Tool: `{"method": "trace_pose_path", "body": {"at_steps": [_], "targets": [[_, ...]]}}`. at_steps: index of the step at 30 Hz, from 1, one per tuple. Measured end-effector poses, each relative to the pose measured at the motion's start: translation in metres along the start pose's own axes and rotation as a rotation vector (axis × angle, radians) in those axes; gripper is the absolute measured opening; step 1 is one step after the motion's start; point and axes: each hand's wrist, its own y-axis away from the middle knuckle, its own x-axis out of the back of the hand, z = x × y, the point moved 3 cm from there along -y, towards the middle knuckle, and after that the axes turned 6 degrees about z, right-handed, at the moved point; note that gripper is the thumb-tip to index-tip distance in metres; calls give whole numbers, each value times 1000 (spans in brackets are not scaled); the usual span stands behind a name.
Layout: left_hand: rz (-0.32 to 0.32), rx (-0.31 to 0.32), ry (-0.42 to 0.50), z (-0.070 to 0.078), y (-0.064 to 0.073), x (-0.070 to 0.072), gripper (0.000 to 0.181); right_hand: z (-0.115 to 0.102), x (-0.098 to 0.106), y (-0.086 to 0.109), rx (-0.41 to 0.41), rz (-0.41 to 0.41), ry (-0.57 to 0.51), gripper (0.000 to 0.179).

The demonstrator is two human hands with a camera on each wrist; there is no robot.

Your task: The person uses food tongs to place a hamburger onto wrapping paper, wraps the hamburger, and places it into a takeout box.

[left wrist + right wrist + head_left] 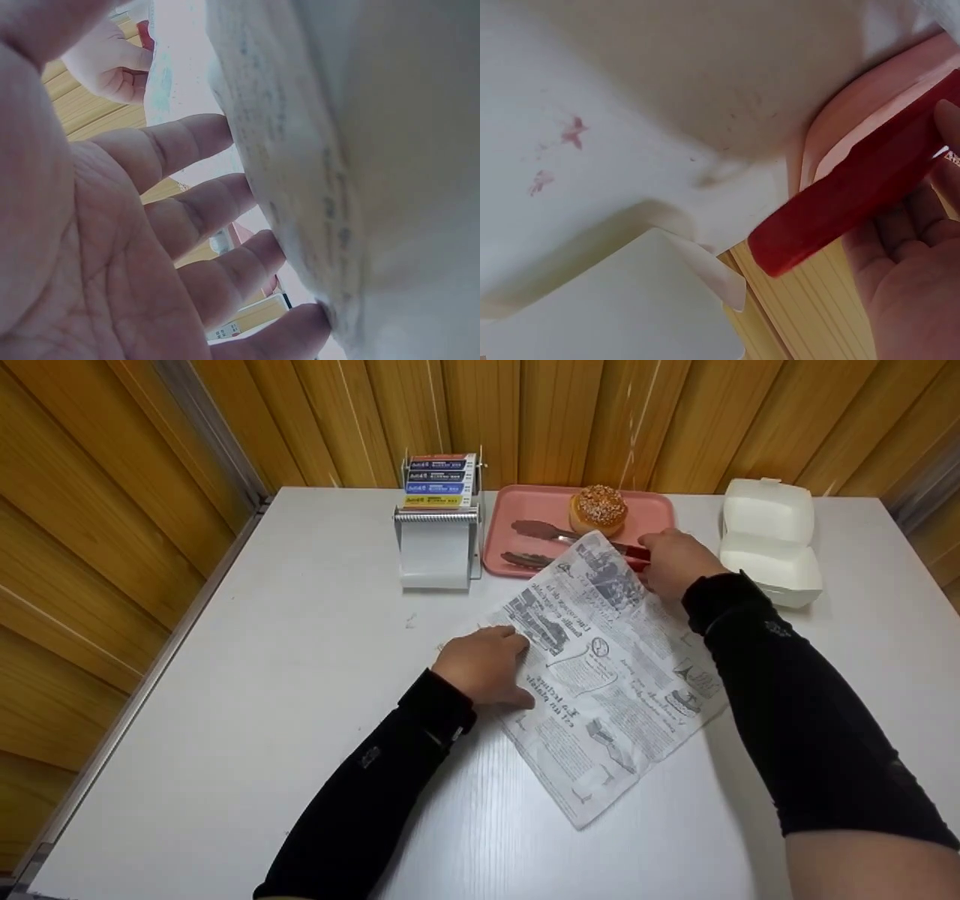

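My right hand point(679, 562) grips the red handle point(847, 187) of a pair of metal tongs point(541, 531), thumb on one side and fingers on the other in the right wrist view. The tongs' ends lie over a pink tray point(502, 506). A round bun point(600, 510) with a speckled topping sits on that tray, just behind the tongs. Newsprint-patterned paper point(592, 682) lies diagonally on the table, its far corner overlapping the tray and part of the tongs. My left hand point(484, 664) is at the paper's left edge, its fairly straight fingertips point(210, 135) touching the paper.
A dispenser point(437, 547) with a white roll and several coloured label boxes point(440, 484) stands left of the tray. To the right is an opened white clamshell box point(771, 536). Wood-look panels point(517, 420) rise behind the white table point(285, 660).
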Motion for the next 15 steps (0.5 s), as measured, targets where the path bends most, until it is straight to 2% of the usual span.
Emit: {"method": "trace_pose_path", "body": {"at_steps": [4, 7, 15], "targets": [[8, -3, 2, 1, 1, 1, 89, -2, 3, 5, 20, 73, -14, 47], [5, -3, -1, 1, 1, 1, 90, -7, 6, 9, 7, 107, -53, 44], [-6, 5, 2, 0, 1, 0, 93, -19, 16, 15, -19, 127, -68, 43]]}}
